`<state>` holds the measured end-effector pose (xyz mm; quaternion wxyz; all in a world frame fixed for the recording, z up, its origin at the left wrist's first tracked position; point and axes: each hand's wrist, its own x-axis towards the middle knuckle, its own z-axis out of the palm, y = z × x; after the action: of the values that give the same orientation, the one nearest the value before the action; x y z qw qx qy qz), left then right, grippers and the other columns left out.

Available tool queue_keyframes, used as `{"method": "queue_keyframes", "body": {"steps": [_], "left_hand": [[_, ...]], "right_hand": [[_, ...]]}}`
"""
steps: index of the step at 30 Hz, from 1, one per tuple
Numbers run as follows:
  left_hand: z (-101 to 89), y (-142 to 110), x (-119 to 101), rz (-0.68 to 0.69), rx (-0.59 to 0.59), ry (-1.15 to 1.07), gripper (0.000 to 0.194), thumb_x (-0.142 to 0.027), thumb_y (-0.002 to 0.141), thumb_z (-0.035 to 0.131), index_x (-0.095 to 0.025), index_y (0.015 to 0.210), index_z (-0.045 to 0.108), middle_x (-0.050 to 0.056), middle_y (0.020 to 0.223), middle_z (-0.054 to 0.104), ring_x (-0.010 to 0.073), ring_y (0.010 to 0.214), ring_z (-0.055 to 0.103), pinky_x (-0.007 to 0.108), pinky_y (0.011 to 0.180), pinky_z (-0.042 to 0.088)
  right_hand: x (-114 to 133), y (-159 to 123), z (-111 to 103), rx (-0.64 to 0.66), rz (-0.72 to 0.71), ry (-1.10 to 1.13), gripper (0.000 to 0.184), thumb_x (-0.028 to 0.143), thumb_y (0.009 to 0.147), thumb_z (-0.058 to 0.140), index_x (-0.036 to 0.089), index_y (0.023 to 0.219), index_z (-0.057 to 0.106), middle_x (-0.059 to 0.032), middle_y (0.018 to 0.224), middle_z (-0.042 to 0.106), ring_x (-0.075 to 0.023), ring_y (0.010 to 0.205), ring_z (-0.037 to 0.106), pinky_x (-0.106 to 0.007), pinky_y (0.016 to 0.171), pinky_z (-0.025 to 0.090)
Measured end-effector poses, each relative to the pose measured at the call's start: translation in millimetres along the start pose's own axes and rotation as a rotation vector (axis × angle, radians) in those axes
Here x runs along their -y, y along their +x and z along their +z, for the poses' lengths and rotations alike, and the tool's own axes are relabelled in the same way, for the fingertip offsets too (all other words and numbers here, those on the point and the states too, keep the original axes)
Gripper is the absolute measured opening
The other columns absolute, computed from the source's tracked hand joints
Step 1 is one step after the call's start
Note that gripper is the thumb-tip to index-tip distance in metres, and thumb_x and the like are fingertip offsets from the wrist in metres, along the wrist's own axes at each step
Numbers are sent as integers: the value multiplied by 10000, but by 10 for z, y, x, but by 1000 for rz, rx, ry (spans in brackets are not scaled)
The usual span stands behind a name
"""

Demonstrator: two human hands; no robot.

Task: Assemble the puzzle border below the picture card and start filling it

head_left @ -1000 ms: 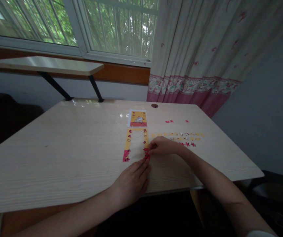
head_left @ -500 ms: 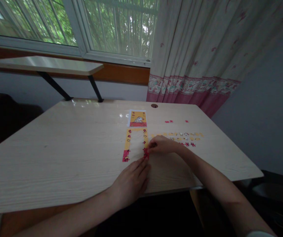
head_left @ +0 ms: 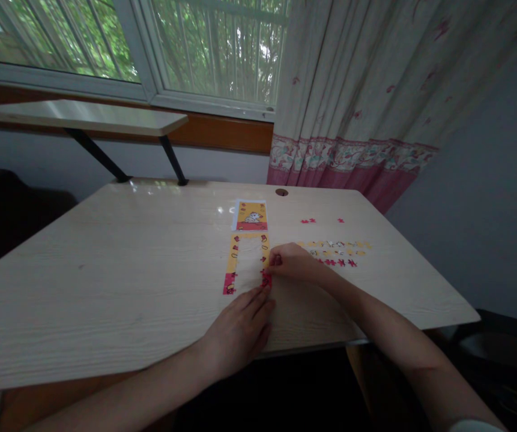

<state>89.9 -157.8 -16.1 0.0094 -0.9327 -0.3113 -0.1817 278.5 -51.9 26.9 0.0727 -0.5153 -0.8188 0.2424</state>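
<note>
A partly built jigsaw puzzle point(head_left: 230, 262) lies on the desk as a yellow and red border, its middle bare and its near side without pieces. At its lower right corner, the fingertips of my left hand point(head_left: 244, 318) are pressed together against a red jigsaw puzzle piece point(head_left: 266, 280). My right hand point(head_left: 292, 262) is closed in a pinch at the right border just above, thumb and finger on the edge pieces; what lies between them is mostly hidden. Touching or nearly touching the far border is a reference picture point(head_left: 252, 217) of a white cartoon animal.
Loose yellow and white pieces point(head_left: 330, 245) lie in rows to the right, with red pieces point(head_left: 340, 263) nearer me. A few more red pieces point(head_left: 308, 221) sit farther back. The desk point(head_left: 105, 288) has a cable hole point(head_left: 281, 192) and a raised shelf point(head_left: 82, 116) at back left.
My right hand has shifted slightly up along the right border, uncovering more of the red corner. My left hand stays at the corner. The view has drifted very slightly.
</note>
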Motion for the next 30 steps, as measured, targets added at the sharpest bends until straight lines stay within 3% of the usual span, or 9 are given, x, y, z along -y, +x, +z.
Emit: {"method": "queue_keyframes", "body": {"steps": [7, 14, 16, 19, 22, 26, 30], "left_hand": [[-34, 13, 8, -17, 6, -40, 346, -185, 852, 496, -103, 1181, 565, 188, 1313, 558, 286, 1208, 528, 433, 953, 509], [-130, 15, 93, -12, -17, -109, 288, -199, 886, 464, -128, 1142, 575, 163, 1222, 599, 272, 1127, 562, 422, 904, 529], [-237, 65, 247, 4, -43, -138, 283, -232, 908, 439, -143, 1142, 571, 155, 1195, 603, 272, 1114, 558, 431, 873, 534], [-450, 199, 620, 6, 25, -181, 288, -269, 941, 406, -168, 1152, 574, 124, 1169, 612, 236, 1081, 563, 407, 902, 505], [-597, 328, 1053, -70, 121, -170, 321, -336, 948, 406, -155, 1138, 589, 115, 1117, 632, 235, 1055, 569, 405, 930, 474], [-563, 359, 1466, -77, 163, -149, 420, -431, 918, 442, -142, 1201, 554, 128, 1200, 608, 261, 1115, 548, 421, 977, 436], [-409, 278, 1572, -83, 189, -134, 630, -555, 881, 466, -82, 1296, 487, 209, 1333, 518, 313, 1214, 498, 446, 1015, 406]], "right_hand": [[5, -7, 47, -40, -92, -142, 143, 340, 782, 672, 197, 792, 678, -3, 772, 655, -105, 675, 517, -221, 582, 297], [-37, -12, 24, -11, -152, -107, 139, 323, 805, 639, 188, 799, 674, -4, 781, 654, -107, 689, 516, -217, 597, 307], [-51, 1, -20, 20, -164, -83, 132, 301, 820, 622, 181, 823, 677, -9, 787, 654, -106, 683, 519, -216, 609, 326], [-83, 40, -74, 12, -153, -65, 161, 304, 851, 592, 168, 859, 677, -33, 816, 662, -126, 712, 541, -231, 641, 363], [-130, 87, -82, -57, -206, -85, 246, 359, 875, 577, 161, 982, 675, -82, 986, 679, -191, 930, 557, -286, 795, 401], [-182, 135, -46, -83, -248, -164, 527, 473, 883, 541, 164, 1308, 527, -119, 1351, 535, -269, 1190, 425, -398, 990, 326], [-205, 164, -1, -53, -239, -228, 714, 540, 873, 507, 127, 1437, 361, -128, 1470, 397, -305, 1271, 345, -430, 1054, 277]]}}
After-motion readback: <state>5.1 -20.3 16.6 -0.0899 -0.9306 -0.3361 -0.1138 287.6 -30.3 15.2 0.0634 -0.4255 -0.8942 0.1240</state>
